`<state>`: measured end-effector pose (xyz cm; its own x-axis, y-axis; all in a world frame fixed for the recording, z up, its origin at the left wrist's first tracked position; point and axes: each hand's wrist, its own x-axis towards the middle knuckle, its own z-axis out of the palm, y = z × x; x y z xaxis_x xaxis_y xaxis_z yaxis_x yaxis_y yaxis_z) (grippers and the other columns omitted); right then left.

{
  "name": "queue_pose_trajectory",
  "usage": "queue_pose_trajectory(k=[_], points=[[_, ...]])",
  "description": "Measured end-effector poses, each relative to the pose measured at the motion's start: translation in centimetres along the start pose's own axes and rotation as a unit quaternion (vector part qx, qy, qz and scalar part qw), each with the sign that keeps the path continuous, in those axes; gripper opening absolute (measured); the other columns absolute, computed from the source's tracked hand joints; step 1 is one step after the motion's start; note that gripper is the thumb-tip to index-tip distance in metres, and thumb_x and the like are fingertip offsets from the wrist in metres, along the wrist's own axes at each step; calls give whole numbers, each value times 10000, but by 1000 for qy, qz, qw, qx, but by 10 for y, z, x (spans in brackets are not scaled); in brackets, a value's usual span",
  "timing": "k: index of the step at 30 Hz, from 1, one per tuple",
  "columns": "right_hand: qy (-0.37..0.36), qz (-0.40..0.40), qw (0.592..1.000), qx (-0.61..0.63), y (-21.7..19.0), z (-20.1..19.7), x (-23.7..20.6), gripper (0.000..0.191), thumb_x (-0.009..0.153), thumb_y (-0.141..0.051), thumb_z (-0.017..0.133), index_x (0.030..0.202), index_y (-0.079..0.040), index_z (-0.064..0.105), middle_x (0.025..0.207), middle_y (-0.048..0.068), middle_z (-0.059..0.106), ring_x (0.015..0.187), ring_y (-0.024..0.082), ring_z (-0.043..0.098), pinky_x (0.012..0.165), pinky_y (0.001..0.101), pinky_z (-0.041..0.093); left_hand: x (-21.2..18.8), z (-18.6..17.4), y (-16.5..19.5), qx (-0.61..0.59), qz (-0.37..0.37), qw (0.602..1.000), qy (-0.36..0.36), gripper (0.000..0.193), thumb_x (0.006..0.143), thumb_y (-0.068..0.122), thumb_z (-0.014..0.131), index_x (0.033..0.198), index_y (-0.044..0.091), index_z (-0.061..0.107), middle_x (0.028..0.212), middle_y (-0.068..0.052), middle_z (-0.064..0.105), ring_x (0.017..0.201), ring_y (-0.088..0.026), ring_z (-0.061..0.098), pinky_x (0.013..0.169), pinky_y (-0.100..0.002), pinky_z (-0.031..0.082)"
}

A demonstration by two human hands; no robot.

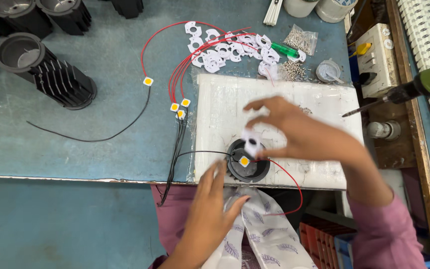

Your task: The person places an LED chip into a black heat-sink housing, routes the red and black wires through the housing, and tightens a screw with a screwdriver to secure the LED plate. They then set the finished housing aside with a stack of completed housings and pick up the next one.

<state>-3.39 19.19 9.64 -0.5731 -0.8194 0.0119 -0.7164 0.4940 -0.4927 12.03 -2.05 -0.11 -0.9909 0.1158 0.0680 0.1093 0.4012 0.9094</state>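
I look down on my blue-grey workbench (100, 124), its painted top scuffed and its near edge chipped. Below that edge the floor (51, 224) shows the same dull blue. A white plastic-wrapped board (314, 99) lies across the bench as a work mat. Along the right runs a brown wooden strip (419, 149), with a white switch box (379, 60) beside it. Black finned housings (51, 74) stand at the far left. The light is even and soft.

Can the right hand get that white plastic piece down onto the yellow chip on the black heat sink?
Probably yes: the right hand holds the white piece just above the yellow chip, nothing between.
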Motion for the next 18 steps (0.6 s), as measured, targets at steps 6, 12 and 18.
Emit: queue_pose_trajectory(k=[6, 12, 18], points=[[-66, 101, 992, -47, -31, 37, 5, 494, 683, -254, 858, 1115, -54, 724, 1441, 139, 508, 1338, 340, 423, 1054, 463, 377, -3, -41, 33, 54, 36, 995, 78, 284, 857, 177, 783, 1127, 100, 746, 1248, -105, 628, 1147, -305, 588, 898, -386, 487], [-25, 88, 994, -53, -28, 41, -5, 547, 702, -275, 845, 1174, -28, 723, 1405, 152, 558, 1307, 340, 462, 1037, 464, 376, 53, -40, 36, 140, 161, 976, 54, 308, 822, 165, 795, 1110, 83, 723, 1432, -202, 488, 1345, -398, 425, 1049, -520, 348], [175, 170, 968, 57, 1, 36, -58, 327, 876, -196, 756, 1153, -21, 745, 1241, 133, 704, 1176, 280, 647, 1016, 389, 478, 93, -29, 31, 244, 254, 934, -57, 301, 640, 139, 804, 927, 69, 745, 1544, -230, 400, 1455, -415, 311, 1082, -604, 276]])
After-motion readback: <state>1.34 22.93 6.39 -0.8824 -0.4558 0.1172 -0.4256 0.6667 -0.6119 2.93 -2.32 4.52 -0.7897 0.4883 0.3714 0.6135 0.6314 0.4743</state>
